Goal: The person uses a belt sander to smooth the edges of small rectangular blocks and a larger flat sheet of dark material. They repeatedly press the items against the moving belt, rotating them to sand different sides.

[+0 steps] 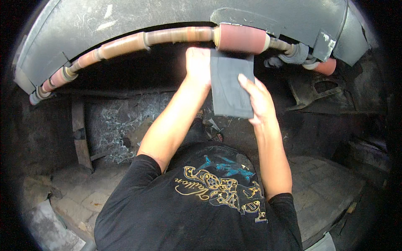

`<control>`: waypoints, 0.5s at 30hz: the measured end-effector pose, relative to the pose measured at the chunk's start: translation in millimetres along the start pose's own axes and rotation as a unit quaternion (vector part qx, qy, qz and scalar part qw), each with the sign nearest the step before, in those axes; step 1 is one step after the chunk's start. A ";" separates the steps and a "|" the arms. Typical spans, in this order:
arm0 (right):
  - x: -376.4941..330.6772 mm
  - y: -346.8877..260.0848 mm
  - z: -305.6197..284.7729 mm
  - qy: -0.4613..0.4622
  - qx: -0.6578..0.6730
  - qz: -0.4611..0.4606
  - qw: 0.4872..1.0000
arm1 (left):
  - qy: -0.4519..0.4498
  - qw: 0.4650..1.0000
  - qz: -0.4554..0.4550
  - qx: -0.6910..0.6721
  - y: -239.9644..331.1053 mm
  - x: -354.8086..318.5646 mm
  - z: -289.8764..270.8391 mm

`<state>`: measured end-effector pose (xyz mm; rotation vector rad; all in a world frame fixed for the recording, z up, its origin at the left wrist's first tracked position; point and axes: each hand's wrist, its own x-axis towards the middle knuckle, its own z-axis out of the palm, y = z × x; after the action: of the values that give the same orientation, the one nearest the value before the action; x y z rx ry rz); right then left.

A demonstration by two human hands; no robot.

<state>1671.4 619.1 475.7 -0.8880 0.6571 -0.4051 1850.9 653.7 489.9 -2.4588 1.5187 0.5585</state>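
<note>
A flat grey rectangular plate [231,92] hangs in front of me, its far edge up against a red abrasive drum [243,37] on a long shaft. My right hand [260,98] grips the plate's right edge, thumb lying on the upper face and the other fingers mostly hidden beneath. At the left edge, near the drum, my left hand [198,65] holds the plate; its fingertips are out of sight. The drum looks smeared, as if turning, and whether the plate presses on it I cannot tell.
The shaft carries several orange-brown rollers [121,47] leftward and a smaller red drum [325,67] at the right. A grey metal hood [167,14] stands behind it. Below lie pale scraps [119,134], a wooden post [80,134] and a metal bracket [314,90].
</note>
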 end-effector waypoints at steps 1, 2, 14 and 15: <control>-3.6 -0.7 0.9 -0.005 0.010 -0.002 1.000 | -0.006 1.000 -0.010 0.000 -0.4 0.3 -0.3; -5.6 -1.7 1.0 -0.008 0.020 -0.007 1.000 | 0.027 0.999 -0.018 -0.001 0.5 2.2 -0.1; -87.0 30.1 -9.2 0.025 -0.063 0.039 0.997 | 0.172 -0.010 -0.228 0.958 10.7 -68.4 72.7; -86.2 29.2 -8.2 0.023 -0.068 0.034 0.997 | 0.171 -0.007 -0.217 0.961 10.2 -67.6 74.3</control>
<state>1604.2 681.0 478.8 -0.9860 0.7614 -0.3232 1798.9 731.0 450.7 -0.0930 0.0314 -1.4390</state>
